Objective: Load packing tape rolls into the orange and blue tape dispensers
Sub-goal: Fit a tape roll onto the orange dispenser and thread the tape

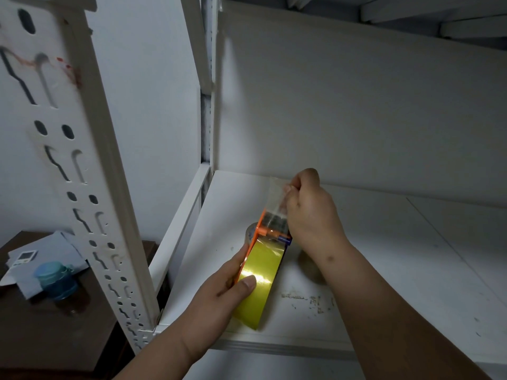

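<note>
An orange tape dispenser (259,231) with a shiny yellowish tape roll (260,267) seated in it is held over the white shelf (384,256). My left hand (219,292) grips the roll and dispenser from the left, thumb pressed on the roll's face. My right hand (307,207) pinches the clear tape end (275,193), drawn up past the dispenser's front end. A second clear tape roll (251,231) peeks out behind the dispenser on the shelf. No blue dispenser is visible.
A white perforated rack post (90,187) stands at the left. Beyond it, a dark wooden table (41,325) carries papers (55,250) and a blue-lidded jar (56,278). The shelf's back wall (356,105) rises close behind my hands.
</note>
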{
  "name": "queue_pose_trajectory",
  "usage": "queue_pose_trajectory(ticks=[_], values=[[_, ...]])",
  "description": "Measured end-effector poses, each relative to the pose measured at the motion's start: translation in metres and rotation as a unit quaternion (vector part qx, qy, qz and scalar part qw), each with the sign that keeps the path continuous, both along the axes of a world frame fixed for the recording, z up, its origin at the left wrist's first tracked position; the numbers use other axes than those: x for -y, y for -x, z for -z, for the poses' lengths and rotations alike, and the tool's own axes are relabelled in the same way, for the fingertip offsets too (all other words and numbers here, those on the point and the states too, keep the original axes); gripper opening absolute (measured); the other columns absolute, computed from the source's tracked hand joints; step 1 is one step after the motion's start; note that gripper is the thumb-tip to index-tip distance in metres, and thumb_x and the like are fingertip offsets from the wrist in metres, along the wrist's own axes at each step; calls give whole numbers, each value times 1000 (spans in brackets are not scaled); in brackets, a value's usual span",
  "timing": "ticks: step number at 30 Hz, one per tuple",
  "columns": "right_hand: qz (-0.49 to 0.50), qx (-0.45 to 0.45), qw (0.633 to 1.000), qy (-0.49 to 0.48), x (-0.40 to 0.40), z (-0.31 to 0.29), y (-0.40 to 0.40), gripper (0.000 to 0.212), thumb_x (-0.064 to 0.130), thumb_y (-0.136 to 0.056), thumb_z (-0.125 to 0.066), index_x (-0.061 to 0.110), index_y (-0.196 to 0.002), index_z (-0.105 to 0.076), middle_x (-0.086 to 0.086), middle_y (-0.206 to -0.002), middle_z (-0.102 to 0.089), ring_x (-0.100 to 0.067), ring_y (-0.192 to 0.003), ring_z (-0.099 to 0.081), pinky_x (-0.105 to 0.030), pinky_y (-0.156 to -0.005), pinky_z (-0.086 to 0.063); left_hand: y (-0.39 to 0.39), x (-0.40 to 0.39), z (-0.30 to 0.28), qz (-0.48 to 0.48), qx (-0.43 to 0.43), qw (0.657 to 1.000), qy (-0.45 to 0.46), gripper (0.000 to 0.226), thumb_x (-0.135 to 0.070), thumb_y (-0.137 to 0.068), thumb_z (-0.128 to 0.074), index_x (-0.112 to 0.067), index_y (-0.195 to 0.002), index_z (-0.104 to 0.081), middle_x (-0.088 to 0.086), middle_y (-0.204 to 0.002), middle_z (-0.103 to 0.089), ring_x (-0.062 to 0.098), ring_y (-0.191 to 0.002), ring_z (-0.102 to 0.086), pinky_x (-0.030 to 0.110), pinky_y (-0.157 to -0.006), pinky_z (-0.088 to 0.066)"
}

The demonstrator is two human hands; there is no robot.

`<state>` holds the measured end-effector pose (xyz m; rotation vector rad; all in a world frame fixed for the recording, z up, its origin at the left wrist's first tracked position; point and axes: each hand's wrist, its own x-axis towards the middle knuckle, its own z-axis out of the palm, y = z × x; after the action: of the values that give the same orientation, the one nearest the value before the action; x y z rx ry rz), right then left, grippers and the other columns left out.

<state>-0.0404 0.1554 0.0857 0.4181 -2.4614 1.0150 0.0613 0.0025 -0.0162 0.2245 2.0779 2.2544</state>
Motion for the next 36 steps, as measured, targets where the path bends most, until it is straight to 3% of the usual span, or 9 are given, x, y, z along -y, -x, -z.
queue_pose_trajectory(ticks=[5, 12, 15, 18, 21, 25, 27, 33, 36], values=[[15, 61, 996, 60, -1, 3, 11, 19, 18, -98, -47, 17, -81, -40, 5, -69, -55, -6, -58, -52, -10, -42, -37, -4, 3, 3, 2, 31, 999, -20, 58, -21, -82, -57, -38, -138, -53, -22, -136, -63, -1, -126, -57, 16, -96, -50], [14, 105, 990, 89, -2, 4, 17, 17, 20, -97, -49, 16, -82, -43, -9, -77, -66, -16, -66, -60, -23, -50, -41, 1, 11, -6, 45, 80, 995, -33, 68, -9, -73, -60, -27, -138, -53, -2, -128, -70, 14, -118, -64, 23, -92, -54], [22, 74, 995, 62, -2, 2, 16, 18, 22, -97, -49, 17, -82, -42, -1, -73, -59, -7, -62, -53, -17, -46, -34, 4, 9, -14, 26, 97, 994, -31, 60, -18, -72, -62, -29, -131, -59, 11, -126, -66, 28, -114, -64, 31, -91, -51], [14, 51, 996, 66, 0, 1, 13, 20, 20, -97, -50, 18, -79, -40, 6, -67, -51, -1, -56, -49, -7, -45, -37, 9, 0, -24, -15, 107, 994, -6, 51, -37, -72, -72, -24, -119, -58, 11, -116, -70, 20, -95, -72, 28, -78, -57], [6, 50, 996, 75, 1, 0, 11, 26, 19, -96, -51, 23, -74, -38, 7, -64, -51, 5, -55, -53, -3, -47, -36, 14, -5, -32, -35, 122, 992, 14, 56, -37, -72, -83, -19, -117, -56, 11, -115, -70, 21, -94, -73, 33, -77, -60], [-7, 104, 989, 101, -2, -1, 13, 21, 22, -96, -51, 21, -76, -43, 0, -70, -64, -3, -57, -58, -7, -44, -37, 17, 0, -36, 3, 151, 988, -7, 74, -31, -75, -82, -35, -140, -48, 12, -128, -66, 28, -114, -68, 47, -101, -53], [-18, 137, 980, 142, -4, 0, 14, 20, 19, -95, -53, 18, -76, -46, 1, -66, -68, 1, -50, -60, -8, -43, -39, 18, 0, -38, 37, 148, 988, -4, 65, -28, -78, -71, -37, -140, -51, 2, -129, -69, 24, -120, -64, 49, -107, -47], [-10, 201, 958, 205, -6, 3, 18, 19, 19, -92, -57, 16, -75, -50, 3, -55, -67, -19, -61, -64, -42, -68, -54, 19, -3, -32, 24, 157, 987, -28, 58, -24, -76, -66, -36, -132, -61, -2, -121, -75, 25, -116, -67, 50, -107, -46], [-9, 229, 939, 257, -8, 4, 18, 20, 15, -92, -59, 13, -74, -51, 1, -56, -65, -19, -57, -60, -36, -59, -53, 18, -8, -30, 1, 152, 988, -39, 55, -23, -75, -66, -42, -126, -65, 1, -118, -75, 29, -109, -70, 51, -102, -51]])
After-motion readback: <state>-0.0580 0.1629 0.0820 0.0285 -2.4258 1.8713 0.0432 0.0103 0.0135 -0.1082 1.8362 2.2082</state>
